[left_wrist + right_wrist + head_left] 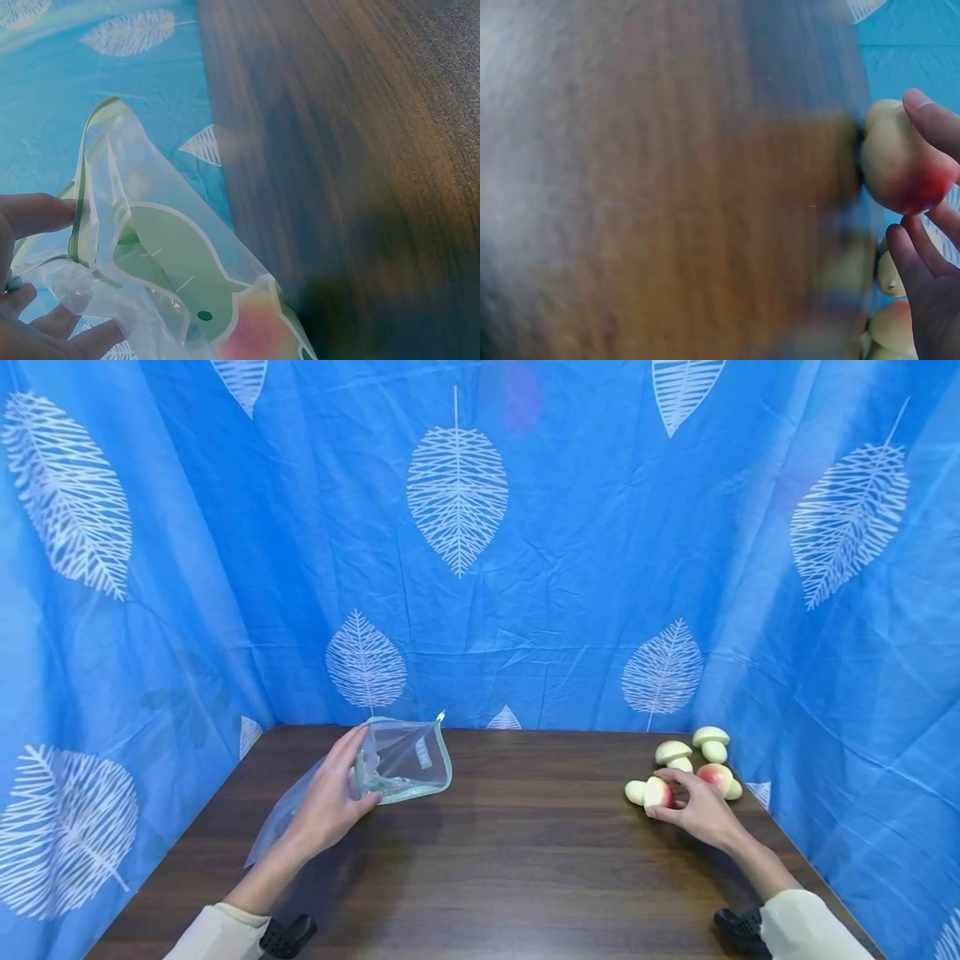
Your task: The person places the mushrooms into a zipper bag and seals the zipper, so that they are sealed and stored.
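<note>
Both sides are busy! The right hand [701,810] pinches a blush-red mushroom [657,793] by its rounded cap, thumb on one side, fingertips on the other, the pale, stubby stem pointing left; whether it touches the wood, I can't tell. Over to the left hand [330,797], and it grips a clear bag [408,752] at the mouth, thumb and fingers parted around the rim, which gapes toward the right. Thin, glossy, crinkled plastic there, edged in pale green, with a small white slider [441,716] at the upper corner; the left wrist view picks out a green printed shape and a soft red-orange patch.

Just beyond the right fingers, three more smooth, domed shapes: a tan-capped mushroom [672,750], a pale green mushroom [711,739] behind it, and a red-capped mushroom [716,777] lying tipped, near the far right corner. Under it all, the dark, streaky-grained table [510,860]. And around that, creased blue cloth [555,527] printed with white, lattice-veined leaves.
</note>
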{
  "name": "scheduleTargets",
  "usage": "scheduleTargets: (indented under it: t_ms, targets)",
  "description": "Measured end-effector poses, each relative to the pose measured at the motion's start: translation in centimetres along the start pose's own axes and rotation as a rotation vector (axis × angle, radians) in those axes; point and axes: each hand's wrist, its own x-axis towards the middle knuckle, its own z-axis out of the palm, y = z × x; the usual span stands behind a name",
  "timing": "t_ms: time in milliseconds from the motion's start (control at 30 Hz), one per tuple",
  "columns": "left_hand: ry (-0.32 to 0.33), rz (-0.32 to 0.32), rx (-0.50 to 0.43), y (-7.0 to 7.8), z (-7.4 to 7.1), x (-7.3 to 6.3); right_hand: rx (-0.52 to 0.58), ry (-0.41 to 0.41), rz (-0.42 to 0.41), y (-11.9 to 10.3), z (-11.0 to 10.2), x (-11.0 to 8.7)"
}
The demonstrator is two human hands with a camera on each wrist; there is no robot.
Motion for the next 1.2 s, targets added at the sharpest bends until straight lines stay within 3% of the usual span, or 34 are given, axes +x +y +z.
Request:
scheduleTargets:
  t_ms: [333,767,1200]
  targets:
    - [-0.007,0.013,-0.008,0.0,0.4,-0.4,-0.033,-0.005,0.05,0.3,0.4,0.0]
    - [-0.003,0.02,-0.004,0.0,0.7,-0.5,-0.039,0.008,-0.001,0.0,-0.1,0.6]
    - [0.002,0.039,-0.013,0.1,1.0,-0.5,-0.043,-0.05,-0.035,-1.8,-0.7,2.5]
